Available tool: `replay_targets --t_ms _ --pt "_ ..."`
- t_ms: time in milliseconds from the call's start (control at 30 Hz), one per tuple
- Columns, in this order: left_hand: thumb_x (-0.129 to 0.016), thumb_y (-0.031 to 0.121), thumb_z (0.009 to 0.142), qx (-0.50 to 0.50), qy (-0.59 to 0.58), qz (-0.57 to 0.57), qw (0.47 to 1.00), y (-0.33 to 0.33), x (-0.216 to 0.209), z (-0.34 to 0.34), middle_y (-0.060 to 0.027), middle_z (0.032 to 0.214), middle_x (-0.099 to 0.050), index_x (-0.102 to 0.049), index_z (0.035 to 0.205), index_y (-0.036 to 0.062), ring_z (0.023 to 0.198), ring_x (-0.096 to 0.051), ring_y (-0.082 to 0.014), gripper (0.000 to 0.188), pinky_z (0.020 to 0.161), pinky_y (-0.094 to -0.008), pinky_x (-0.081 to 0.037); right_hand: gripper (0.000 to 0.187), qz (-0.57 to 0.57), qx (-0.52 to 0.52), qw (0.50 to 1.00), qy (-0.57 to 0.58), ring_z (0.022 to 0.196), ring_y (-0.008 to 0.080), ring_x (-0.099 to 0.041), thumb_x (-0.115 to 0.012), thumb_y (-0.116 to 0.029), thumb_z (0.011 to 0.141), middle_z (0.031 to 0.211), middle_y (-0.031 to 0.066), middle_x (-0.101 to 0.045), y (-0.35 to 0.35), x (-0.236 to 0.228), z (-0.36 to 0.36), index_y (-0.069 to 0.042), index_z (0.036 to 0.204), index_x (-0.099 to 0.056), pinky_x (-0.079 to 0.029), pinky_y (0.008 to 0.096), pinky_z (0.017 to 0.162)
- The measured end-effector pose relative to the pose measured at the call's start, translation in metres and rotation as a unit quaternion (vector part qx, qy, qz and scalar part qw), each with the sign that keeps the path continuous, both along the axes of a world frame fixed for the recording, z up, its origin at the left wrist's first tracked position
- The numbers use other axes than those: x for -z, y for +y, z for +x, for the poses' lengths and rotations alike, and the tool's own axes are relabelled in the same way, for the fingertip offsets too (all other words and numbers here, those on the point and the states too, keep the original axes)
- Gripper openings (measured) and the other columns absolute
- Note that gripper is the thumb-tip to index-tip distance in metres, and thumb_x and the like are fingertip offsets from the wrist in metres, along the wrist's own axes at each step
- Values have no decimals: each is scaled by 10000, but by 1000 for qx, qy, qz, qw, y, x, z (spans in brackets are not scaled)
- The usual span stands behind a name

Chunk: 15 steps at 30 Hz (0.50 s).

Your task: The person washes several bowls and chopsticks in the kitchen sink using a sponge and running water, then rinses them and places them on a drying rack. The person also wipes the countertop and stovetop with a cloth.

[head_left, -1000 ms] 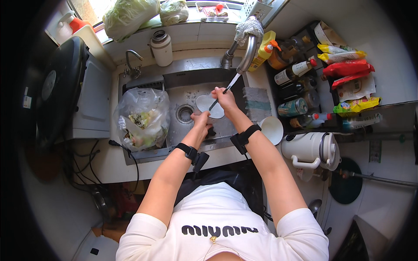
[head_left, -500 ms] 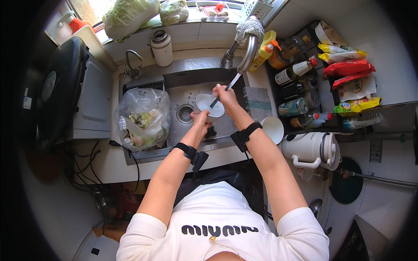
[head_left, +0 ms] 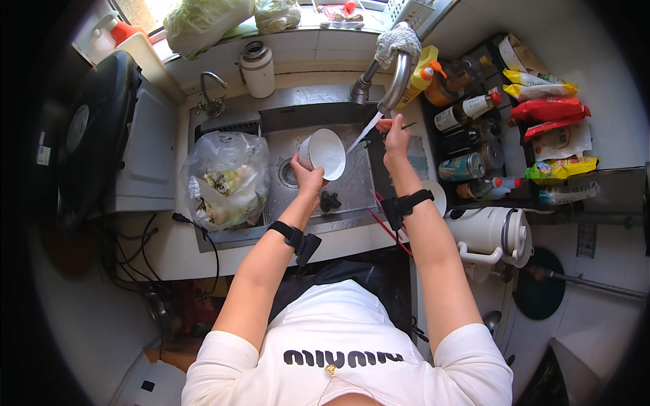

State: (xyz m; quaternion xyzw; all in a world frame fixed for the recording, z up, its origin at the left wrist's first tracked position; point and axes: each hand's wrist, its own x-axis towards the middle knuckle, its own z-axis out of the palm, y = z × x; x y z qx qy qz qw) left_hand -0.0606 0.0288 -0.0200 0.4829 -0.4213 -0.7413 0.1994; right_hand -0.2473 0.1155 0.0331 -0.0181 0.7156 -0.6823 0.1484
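Note:
My left hand (head_left: 309, 177) grips the rim and side of a white bowl (head_left: 328, 153), which is tilted over the sink with its inside facing up and to the right. Just right of the bowl, a stream of water (head_left: 365, 131) runs from the curved faucet (head_left: 398, 82). My right hand (head_left: 397, 144) is beside the faucet's mouth, fingers closed. A thin dark tip pokes out past those fingers; what it belongs to is mostly hidden. Below the bowl, a dark clump (head_left: 330, 201) lies in the steel sink (head_left: 352, 183).
A clear plastic bag of food scraps (head_left: 227, 179) sits at the sink's left. Red thin sticks (head_left: 389, 227) lie under my right wrist, near a white bowl (head_left: 434, 196). A white kettle (head_left: 487, 233), bottles (head_left: 467, 111) and packets (head_left: 548, 111) stand rightward; a white flask (head_left: 257, 71) stands behind.
My right hand has moved away from the bowl, to the right and up beside the faucet. My left hand has tilted the bowl and shifted it slightly up. The view has moved a little.

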Motion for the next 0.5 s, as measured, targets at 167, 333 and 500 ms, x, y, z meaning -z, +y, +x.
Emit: replay_targets --t_ms 167,333,500 --pt "-591 -18 697 32 -69 -343 936 3 -4 -18 -238 1275 -326 -273 1330 101 1182 -362 -418 718 1010 -442 -307 430 34 5 999 -19 745 189 -646 -380 -324 994 834 118 -676 0 42 15 19 870 -609 -503 301 742" --pt "-591 -7 720 43 -48 -352 934 3 -18 -30 -245 1234 -361 -288 1315 87 1154 -365 -431 674 1002 -447 -303 269 227 -88 970 -1 754 146 -609 -474 -261 942 854 58 -661 -10 71 33 -27 939 -606 -471 298 679" --pt "-591 19 683 79 -52 -264 960 9 -19 -33 -226 1212 -352 -294 1313 103 1106 -404 -384 702 837 -391 -397 309 279 -92 955 35 803 270 -623 -473 -283 918 864 164 -645 -15 75 33 -5 969 -595 -455 362 695"
